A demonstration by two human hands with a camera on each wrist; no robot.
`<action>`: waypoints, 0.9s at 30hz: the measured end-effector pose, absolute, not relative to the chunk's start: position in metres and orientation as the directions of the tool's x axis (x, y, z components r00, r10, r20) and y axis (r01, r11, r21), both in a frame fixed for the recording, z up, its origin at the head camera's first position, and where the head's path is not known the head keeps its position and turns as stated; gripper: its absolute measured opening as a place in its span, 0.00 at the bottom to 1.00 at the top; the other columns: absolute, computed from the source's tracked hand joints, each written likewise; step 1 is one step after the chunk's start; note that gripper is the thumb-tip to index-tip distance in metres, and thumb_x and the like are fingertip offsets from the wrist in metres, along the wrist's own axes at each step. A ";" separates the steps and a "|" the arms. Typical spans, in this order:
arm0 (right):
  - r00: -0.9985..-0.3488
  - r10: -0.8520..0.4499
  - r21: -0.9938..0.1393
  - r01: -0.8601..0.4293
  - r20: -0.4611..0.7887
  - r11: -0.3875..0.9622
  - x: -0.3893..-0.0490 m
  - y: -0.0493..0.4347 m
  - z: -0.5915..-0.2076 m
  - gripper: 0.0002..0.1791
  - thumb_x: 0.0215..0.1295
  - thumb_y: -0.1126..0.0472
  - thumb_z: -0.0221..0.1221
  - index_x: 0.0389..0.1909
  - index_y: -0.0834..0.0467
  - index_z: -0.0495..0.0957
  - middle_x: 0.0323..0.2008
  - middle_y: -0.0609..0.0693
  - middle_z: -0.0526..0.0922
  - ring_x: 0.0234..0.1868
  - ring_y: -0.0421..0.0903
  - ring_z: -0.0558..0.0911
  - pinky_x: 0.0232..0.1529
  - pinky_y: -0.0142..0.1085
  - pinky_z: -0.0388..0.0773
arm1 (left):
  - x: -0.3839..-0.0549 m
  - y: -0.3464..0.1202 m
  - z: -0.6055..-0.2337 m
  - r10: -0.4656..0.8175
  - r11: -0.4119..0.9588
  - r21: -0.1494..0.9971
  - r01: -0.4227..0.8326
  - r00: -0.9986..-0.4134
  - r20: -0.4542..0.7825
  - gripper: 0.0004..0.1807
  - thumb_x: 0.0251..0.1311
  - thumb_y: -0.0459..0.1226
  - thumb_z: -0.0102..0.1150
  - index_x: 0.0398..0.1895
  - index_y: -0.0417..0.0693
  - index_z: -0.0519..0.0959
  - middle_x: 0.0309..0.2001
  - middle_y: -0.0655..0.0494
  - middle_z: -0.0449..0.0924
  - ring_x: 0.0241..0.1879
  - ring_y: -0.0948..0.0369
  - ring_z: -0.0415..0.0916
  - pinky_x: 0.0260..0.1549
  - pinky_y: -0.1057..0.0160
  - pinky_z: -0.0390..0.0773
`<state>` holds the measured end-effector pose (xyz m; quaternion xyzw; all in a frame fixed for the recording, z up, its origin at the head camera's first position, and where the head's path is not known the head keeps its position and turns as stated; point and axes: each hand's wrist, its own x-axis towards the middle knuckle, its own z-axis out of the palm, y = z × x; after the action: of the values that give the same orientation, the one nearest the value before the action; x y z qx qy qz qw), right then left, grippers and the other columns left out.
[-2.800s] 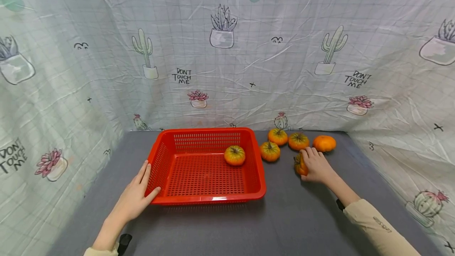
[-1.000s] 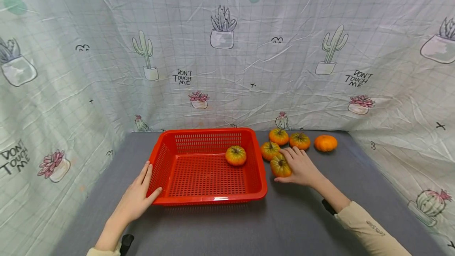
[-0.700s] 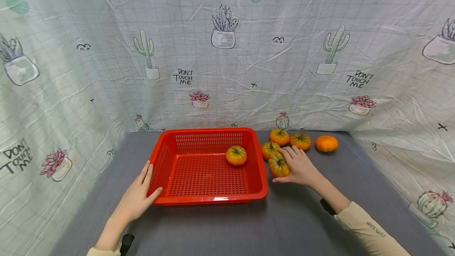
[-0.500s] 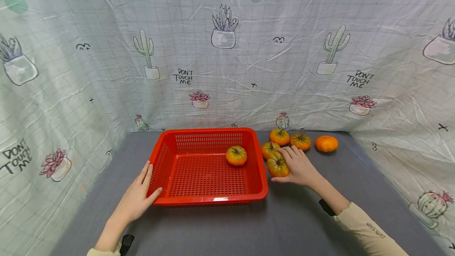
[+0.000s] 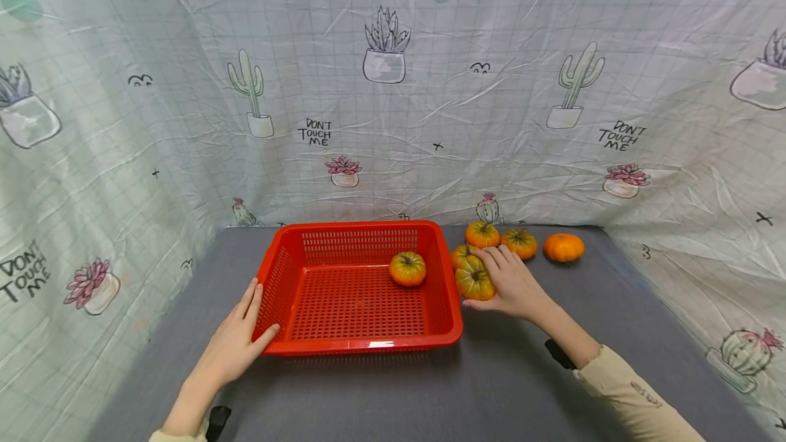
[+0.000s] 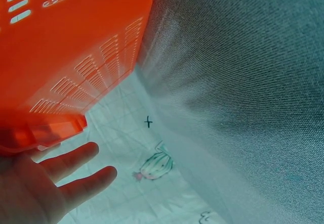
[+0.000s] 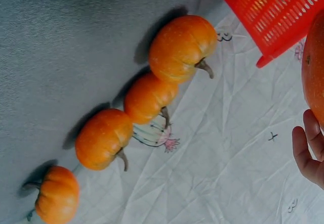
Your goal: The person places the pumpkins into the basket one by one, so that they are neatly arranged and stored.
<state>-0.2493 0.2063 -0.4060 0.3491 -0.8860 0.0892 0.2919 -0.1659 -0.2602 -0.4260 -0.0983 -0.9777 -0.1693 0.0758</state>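
Observation:
At the left rim of a red plastic basket (image 5: 368, 343), my left hand (image 5: 230, 346) rests with straight fingers and thumb spread over the front corner. Those fingers (image 6: 83, 183) also extend under the rim in the left wrist view. My right hand (image 5: 512, 285) grips a small orange-green pumpkin (image 5: 475, 280) just outside the basket's right wall. In the right wrist view this held pumpkin (image 7: 315, 72) shows at the right edge, apparently lifted above the table. Another pumpkin (image 5: 408, 269) sits inside the basket, near its right wall.
Beyond the right hand are more pumpkins: one (image 5: 462, 255) partly hidden behind the held one, one (image 5: 482, 235) at the back, one (image 5: 519, 244) beside it, and a plain orange one (image 5: 563, 247) further right. A printed curtain (image 5: 393, 108) encloses the grey table (image 5: 393, 394).
The right hand has carried its pumpkin leftward, from near the right-hand pumpkins to beside the basket wall, rising slightly in the last half second. The left hand has stayed at the rim.

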 end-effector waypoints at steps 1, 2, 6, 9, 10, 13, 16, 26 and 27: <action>-0.583 -0.565 0.042 -0.673 0.584 0.738 -0.249 0.205 -0.405 0.48 0.30 0.34 0.66 0.50 0.63 0.70 0.42 0.55 0.75 0.39 0.50 0.69 0.38 0.43 0.67 | -0.166 -0.260 -0.426 0.165 0.924 0.316 0.217 -0.969 0.181 0.43 0.59 0.51 0.48 0.68 0.35 0.45 0.70 0.41 0.40 0.61 0.38 0.55 0.52 0.38 0.61; -0.580 -0.564 0.039 -0.676 0.588 0.736 -0.249 0.204 -0.404 0.49 0.30 0.34 0.67 0.51 0.63 0.70 0.42 0.55 0.75 0.38 0.50 0.69 0.38 0.43 0.67 | -0.166 -0.260 -0.426 0.165 0.924 0.316 0.217 -0.969 0.183 0.43 0.59 0.50 0.49 0.68 0.35 0.45 0.70 0.41 0.41 0.61 0.38 0.55 0.52 0.38 0.61; -0.569 -0.554 0.022 -0.685 0.607 0.728 -0.247 0.198 -0.399 0.49 0.28 0.35 0.68 0.52 0.61 0.69 0.43 0.54 0.75 0.37 0.48 0.67 0.37 0.41 0.64 | -0.166 -0.261 -0.427 0.165 0.925 0.312 0.218 -0.968 0.189 0.43 0.58 0.50 0.49 0.68 0.35 0.45 0.70 0.41 0.41 0.61 0.38 0.55 0.52 0.38 0.61; -0.562 -0.549 0.013 -0.691 0.619 0.723 -0.247 0.193 -0.397 0.49 0.29 0.36 0.68 0.52 0.61 0.70 0.43 0.54 0.75 0.38 0.48 0.67 0.36 0.41 0.63 | -0.166 -0.262 -0.427 0.166 0.924 0.312 0.221 -0.967 0.194 0.43 0.59 0.51 0.48 0.68 0.35 0.45 0.70 0.41 0.41 0.61 0.38 0.55 0.51 0.38 0.61; -0.560 -0.548 0.012 -0.692 0.621 0.721 -0.248 0.192 -0.396 0.48 0.29 0.35 0.67 0.52 0.61 0.70 0.44 0.53 0.75 0.38 0.48 0.67 0.37 0.41 0.63 | -0.166 -0.262 -0.427 0.167 0.924 0.311 0.223 -0.966 0.198 0.43 0.58 0.50 0.49 0.68 0.35 0.45 0.70 0.41 0.41 0.61 0.38 0.55 0.52 0.38 0.61; -0.548 -0.550 0.010 -0.702 0.631 0.712 -0.249 0.186 -0.395 0.47 0.32 0.34 0.65 0.51 0.62 0.70 0.43 0.53 0.75 0.39 0.49 0.68 0.37 0.42 0.64 | -0.165 -0.263 -0.429 0.169 0.923 0.308 0.230 -0.963 0.211 0.43 0.58 0.51 0.49 0.68 0.34 0.46 0.70 0.41 0.41 0.61 0.38 0.56 0.52 0.39 0.62; -0.535 -0.556 0.007 -0.716 0.636 0.698 -0.250 0.180 -0.394 0.45 0.35 0.33 0.63 0.51 0.61 0.70 0.43 0.53 0.75 0.39 0.49 0.68 0.39 0.42 0.65 | -0.165 -0.263 -0.430 0.170 0.922 0.307 0.235 -0.960 0.224 0.42 0.58 0.51 0.49 0.67 0.34 0.46 0.70 0.41 0.42 0.61 0.38 0.56 0.51 0.39 0.62; -0.542 -0.584 -0.042 -0.754 0.604 0.656 -0.253 0.165 -0.395 0.44 0.38 0.34 0.63 0.51 0.63 0.69 0.44 0.53 0.73 0.43 0.48 0.70 0.45 0.44 0.68 | -0.167 -0.263 -0.431 0.168 0.925 0.305 0.228 -0.963 0.211 0.43 0.58 0.52 0.48 0.68 0.36 0.45 0.70 0.42 0.41 0.61 0.38 0.55 0.51 0.38 0.62; -0.541 -0.587 -0.039 -0.754 0.602 0.656 -0.253 0.164 -0.396 0.44 0.38 0.34 0.63 0.51 0.62 0.69 0.44 0.53 0.73 0.43 0.48 0.70 0.45 0.44 0.68 | -0.167 -0.263 -0.431 0.167 0.924 0.307 0.227 -0.964 0.208 0.43 0.59 0.51 0.48 0.68 0.36 0.45 0.70 0.42 0.41 0.61 0.38 0.55 0.51 0.38 0.62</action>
<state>-0.2533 0.1637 -0.3955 0.3875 -0.8651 0.1485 0.2817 -0.1674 -0.2626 -0.4310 -0.1009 -0.9768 -0.1664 0.0890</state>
